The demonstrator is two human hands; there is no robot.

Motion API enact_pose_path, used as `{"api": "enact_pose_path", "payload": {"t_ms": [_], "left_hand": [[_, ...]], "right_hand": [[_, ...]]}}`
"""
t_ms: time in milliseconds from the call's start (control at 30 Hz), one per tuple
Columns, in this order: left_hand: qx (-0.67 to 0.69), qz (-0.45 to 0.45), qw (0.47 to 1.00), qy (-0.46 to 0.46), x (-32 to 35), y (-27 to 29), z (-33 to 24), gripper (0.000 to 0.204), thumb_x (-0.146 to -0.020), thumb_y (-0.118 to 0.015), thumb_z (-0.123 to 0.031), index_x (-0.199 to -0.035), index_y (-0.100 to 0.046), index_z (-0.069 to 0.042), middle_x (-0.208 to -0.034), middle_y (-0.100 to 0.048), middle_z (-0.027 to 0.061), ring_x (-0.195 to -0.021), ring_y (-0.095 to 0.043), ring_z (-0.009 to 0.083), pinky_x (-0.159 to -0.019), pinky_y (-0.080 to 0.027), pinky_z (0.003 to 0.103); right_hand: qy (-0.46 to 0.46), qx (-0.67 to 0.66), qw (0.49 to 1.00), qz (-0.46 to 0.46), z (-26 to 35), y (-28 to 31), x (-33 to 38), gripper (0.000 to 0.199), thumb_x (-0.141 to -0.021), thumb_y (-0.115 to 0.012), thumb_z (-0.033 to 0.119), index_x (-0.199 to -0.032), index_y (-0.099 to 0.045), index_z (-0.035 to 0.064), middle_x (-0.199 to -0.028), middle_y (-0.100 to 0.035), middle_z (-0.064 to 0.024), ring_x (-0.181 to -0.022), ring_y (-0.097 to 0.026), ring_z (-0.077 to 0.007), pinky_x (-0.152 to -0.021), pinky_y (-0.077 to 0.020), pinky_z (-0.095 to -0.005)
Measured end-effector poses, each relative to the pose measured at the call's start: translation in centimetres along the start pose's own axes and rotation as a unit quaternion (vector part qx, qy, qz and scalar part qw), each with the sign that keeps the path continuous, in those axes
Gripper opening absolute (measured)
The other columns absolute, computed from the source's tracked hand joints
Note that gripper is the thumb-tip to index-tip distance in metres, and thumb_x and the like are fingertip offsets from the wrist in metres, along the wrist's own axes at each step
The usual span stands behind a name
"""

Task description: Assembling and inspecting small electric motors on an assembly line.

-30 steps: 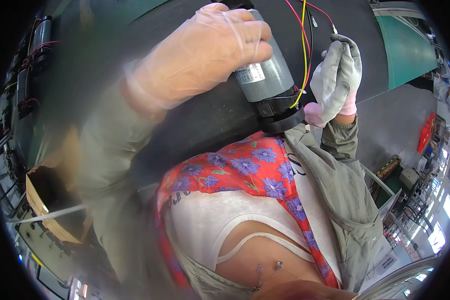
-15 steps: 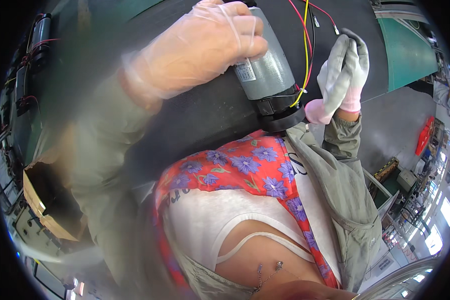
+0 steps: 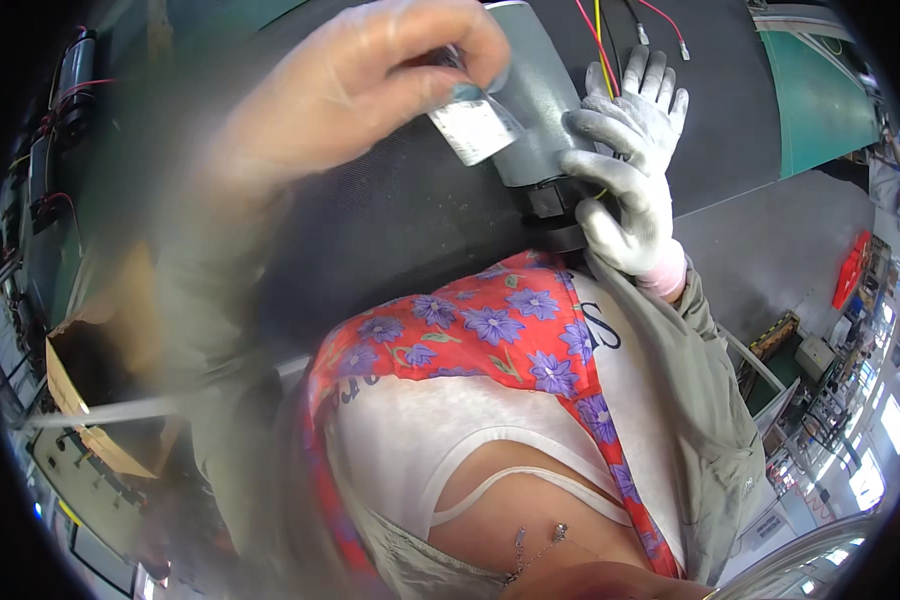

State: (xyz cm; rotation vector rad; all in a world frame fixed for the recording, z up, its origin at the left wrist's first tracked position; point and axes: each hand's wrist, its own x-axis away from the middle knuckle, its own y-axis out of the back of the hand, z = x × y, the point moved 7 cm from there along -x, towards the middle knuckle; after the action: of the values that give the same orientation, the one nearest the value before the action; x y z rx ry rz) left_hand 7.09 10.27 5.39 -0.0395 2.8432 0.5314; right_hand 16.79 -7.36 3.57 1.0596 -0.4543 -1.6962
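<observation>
A grey cylindrical motor (image 3: 535,90) lies on the black surface in front of me, its black end piece (image 3: 550,200) toward my body. My left hand (image 3: 370,100), in a clear plastic glove, pinches a white label (image 3: 475,130) between thumb and finger. The label is tilted over the motor's left side; whether an edge still sticks to it is hard to tell. My right hand (image 3: 630,200) wears a white glove with grey fingers. Its fingers are spread, their tips at the motor's right side. More white glove fingers (image 3: 660,90) show just beyond it; whether a hand fills them I cannot tell.
Red, yellow and black wires with metal connectors (image 3: 684,50) lie beyond my right hand. More motors (image 3: 78,80) stand at the far left. An open cardboard box (image 3: 110,400) is at the lower left. Green surface (image 3: 820,105) borders the black one on the right.
My left hand has drawn back from the motor, and the label now shows in its pinch. My right hand has come left to the motor, its fingers going from together to spread.
</observation>
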Motion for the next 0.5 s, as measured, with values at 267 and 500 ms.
{"api": "enact_pose_path", "payload": {"t_ms": [267, 500], "left_hand": [[-0.059, 0.014, 0.995, 0.08, -2.4, -1.9, 2.0, 0.015, -0.083, -0.068, -0.004, -0.093, -0.058, 0.0, -0.084, -0.055, 0.0015, -0.075, -0.052, 0.0106, -0.07, -0.044, 0.026], [-0.108, 0.022, 0.99, 0.083, -3.9, -2.8, 1.4, 0.014, -0.083, -0.069, -0.005, -0.094, -0.061, -0.001, -0.081, -0.06, 0.006, -0.074, -0.058, 0.015, -0.07, -0.047, 0.028]], "right_hand": [[-0.097, -0.151, 0.98, -0.084, -3.4, -0.9, 2.9, 0.039, -0.07, -0.052, 0.005, -0.106, -0.067, 0.0029, -0.125, -0.057, -0.0222, -0.12, -0.05, -0.0376, -0.109, -0.0298, -0.0482], [-0.061, -0.148, 0.984, -0.077, -3.1, -1.0, 2.6, 0.038, -0.074, -0.051, 0.005, -0.108, -0.066, 0.0024, -0.125, -0.056, -0.0235, -0.12, -0.05, -0.0402, -0.107, -0.033, -0.0485]]}}
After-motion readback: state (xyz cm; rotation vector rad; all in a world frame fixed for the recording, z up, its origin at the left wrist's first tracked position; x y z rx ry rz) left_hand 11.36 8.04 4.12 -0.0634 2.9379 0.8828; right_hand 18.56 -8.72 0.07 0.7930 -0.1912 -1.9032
